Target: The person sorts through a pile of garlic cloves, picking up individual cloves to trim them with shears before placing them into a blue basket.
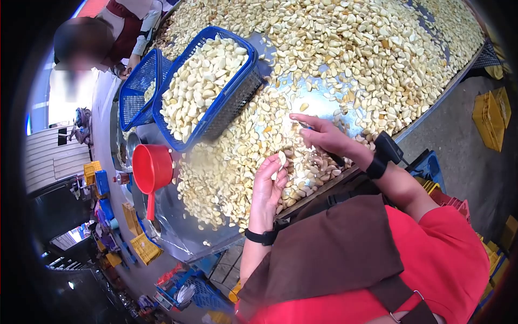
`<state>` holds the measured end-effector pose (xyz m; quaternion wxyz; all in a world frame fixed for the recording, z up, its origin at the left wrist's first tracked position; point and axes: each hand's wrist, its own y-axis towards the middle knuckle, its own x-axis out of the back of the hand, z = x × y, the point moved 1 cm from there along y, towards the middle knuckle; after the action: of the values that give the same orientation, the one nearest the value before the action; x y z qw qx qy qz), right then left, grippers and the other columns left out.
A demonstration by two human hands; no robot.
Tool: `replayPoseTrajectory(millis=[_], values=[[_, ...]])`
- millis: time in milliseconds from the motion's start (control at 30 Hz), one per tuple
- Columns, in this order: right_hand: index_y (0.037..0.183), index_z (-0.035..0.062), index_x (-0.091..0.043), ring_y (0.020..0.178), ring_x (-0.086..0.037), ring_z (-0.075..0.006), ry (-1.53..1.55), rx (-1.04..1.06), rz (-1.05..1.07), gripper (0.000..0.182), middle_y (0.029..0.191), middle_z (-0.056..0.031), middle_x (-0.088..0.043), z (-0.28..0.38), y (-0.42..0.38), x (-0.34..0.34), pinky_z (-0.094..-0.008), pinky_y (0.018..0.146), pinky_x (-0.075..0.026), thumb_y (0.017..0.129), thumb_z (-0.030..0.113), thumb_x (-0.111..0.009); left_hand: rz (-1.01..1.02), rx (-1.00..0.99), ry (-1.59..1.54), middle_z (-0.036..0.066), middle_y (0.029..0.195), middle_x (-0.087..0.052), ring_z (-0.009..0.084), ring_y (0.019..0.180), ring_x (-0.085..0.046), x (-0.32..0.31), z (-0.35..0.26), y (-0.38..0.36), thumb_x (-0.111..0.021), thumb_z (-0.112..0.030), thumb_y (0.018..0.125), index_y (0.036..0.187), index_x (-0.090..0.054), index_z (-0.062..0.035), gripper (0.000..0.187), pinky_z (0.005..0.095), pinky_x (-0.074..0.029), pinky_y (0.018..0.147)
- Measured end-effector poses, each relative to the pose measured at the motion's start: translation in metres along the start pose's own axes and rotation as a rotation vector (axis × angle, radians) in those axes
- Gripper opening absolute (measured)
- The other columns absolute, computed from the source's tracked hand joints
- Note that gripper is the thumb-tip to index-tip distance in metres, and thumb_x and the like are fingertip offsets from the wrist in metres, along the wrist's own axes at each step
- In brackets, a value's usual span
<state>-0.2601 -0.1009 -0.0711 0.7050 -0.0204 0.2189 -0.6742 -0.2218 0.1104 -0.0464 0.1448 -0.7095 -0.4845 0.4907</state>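
My left hand (270,178) pinches a pale, flat piece (281,159) that looks like a peeled garlic clove, just above the heap on the metal table. To its upper right is my right hand (324,135), index finger stretched out and the other fingers curled. A slim tool with a dark handle (336,160), seemingly a small knife, sticks out below that palm; its blade is mostly hidden. Loose cream-coloured cloves (259,129) lie under and around both hands. Beyond my left hand, a blue basket (208,127) is filled with whiter, plumper cloves.
A red dipper (152,168) stands on the metal tabletop (186,235) at left, near a second blue basket (132,102). Another person (121,38) works at the table's far left. A yellow crate (488,121) sits on the floor at right.
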Motion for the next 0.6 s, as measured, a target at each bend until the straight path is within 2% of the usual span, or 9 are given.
replayPoseTrajectory(millis=[67, 133, 200, 267, 333, 367, 467, 500, 600], values=[[0.137, 0.0095, -0.043, 0.071, -0.049, -0.0057, -0.045, 0.022, -0.034, 0.047, 0.082, 0.0014, -0.054, -0.006, 0.000, 0.010, -0.0238, 0.064, -0.044, 0.092, 0.020, -0.052, -0.023, -0.017, 0.024, 0.006, 0.079, -0.059, 0.0049, 0.054, -0.047, -0.008, -0.012, 0.001, -0.058, -0.006, 0.087, 0.098, -0.056, -0.0034, 0.012, 0.0147, -0.034, 0.042], [0.137, 0.0099, -0.043, 0.071, -0.049, -0.0049, -0.092, 0.037, -0.068, 0.047, 0.080, 0.0018, -0.053, -0.010, -0.004, 0.017, -0.0232, 0.063, -0.043, 0.092, 0.021, -0.052, 0.219, -0.226, 0.240, 0.005, 0.076, -0.059, 0.0031, 0.055, -0.048, -0.017, -0.044, 0.011, -0.058, -0.008, 0.088, 0.096, -0.056, -0.0023, 0.010, 0.0132, -0.035, 0.042], [0.135, 0.0071, -0.044, 0.091, -0.058, -0.0172, -0.317, 0.052, -0.112, 0.049, 0.109, -0.0096, -0.063, -0.009, -0.006, 0.020, -0.0305, 0.084, -0.046, 0.090, 0.025, -0.054, 0.150, -0.362, 0.409, 0.005, 0.074, -0.059, 0.0023, 0.053, -0.046, -0.044, -0.082, 0.005, -0.057, -0.008, 0.089, 0.094, -0.056, -0.0007, 0.009, 0.0134, -0.034, 0.041], [0.136, 0.0071, -0.043, 0.095, -0.060, -0.0235, -0.474, 0.205, -0.103, 0.052, 0.114, -0.0167, -0.061, 0.008, -0.013, 0.008, -0.0322, 0.086, -0.046, 0.089, 0.025, -0.055, 0.067, -0.352, 0.404, 0.006, 0.076, -0.060, 0.0033, 0.052, -0.045, -0.059, -0.091, 0.011, -0.056, -0.007, 0.089, 0.092, -0.055, 0.0003, 0.008, 0.0147, -0.033, 0.040], [0.137, 0.0066, -0.040, 0.087, -0.063, -0.0268, -0.562, 0.492, -0.171, 0.055, 0.104, -0.0210, -0.062, 0.018, -0.012, -0.008, -0.0337, 0.080, -0.048, 0.088, 0.024, -0.056, 0.092, -0.276, 0.416, 0.006, 0.077, -0.060, 0.0038, 0.052, -0.045, -0.063, -0.080, 0.018, -0.055, -0.007, 0.090, 0.092, -0.054, -0.0001, 0.007, 0.0148, -0.033, 0.041], [0.138, 0.0050, -0.037, 0.075, -0.063, -0.0324, -0.555, 0.401, -0.123, 0.060, 0.086, -0.0232, -0.062, 0.024, -0.013, -0.011, -0.0371, 0.070, -0.050, 0.085, 0.024, -0.058, 0.069, -0.236, 0.390, 0.007, 0.078, -0.060, 0.0046, 0.051, -0.045, -0.061, -0.069, 0.022, -0.055, -0.007, 0.090, 0.092, -0.054, -0.0005, 0.006, 0.0155, -0.033, 0.041], [0.141, 0.0057, -0.034, 0.074, -0.063, -0.0331, -0.693, 0.367, -0.085, 0.066, 0.087, -0.0211, -0.062, 0.034, -0.014, -0.020, -0.0388, 0.067, -0.049, 0.082, 0.020, -0.060, 0.053, -0.157, 0.300, 0.004, 0.074, -0.056, 0.0071, 0.053, -0.046, -0.056, -0.042, 0.025, -0.054, -0.005, 0.088, 0.098, -0.054, 0.0006, 0.011, 0.0172, -0.033, 0.041], [0.139, 0.0042, -0.034, 0.064, -0.061, -0.0376, -0.717, 0.471, -0.119, 0.066, 0.069, -0.0206, -0.060, 0.029, -0.011, -0.021, -0.0432, 0.058, -0.048, 0.082, 0.023, -0.061, 0.056, -0.144, 0.286, 0.003, 0.072, -0.054, 0.0076, 0.054, -0.047, -0.055, -0.039, 0.025, -0.053, -0.003, 0.088, 0.100, -0.054, 0.0014, 0.013, 0.0171, -0.033, 0.041], [0.139, 0.0042, -0.032, 0.063, -0.061, -0.0378, -0.751, 0.511, -0.110, 0.067, 0.068, -0.0208, -0.060, 0.022, -0.011, -0.023, -0.0442, 0.057, -0.048, 0.082, 0.022, -0.060, 0.044, -0.149, 0.300, 0.003, 0.073, -0.054, 0.0074, 0.054, -0.047, -0.047, -0.036, 0.025, -0.052, -0.003, 0.088, 0.099, -0.055, 0.0017, 0.012, 0.0171, -0.033, 0.042]])
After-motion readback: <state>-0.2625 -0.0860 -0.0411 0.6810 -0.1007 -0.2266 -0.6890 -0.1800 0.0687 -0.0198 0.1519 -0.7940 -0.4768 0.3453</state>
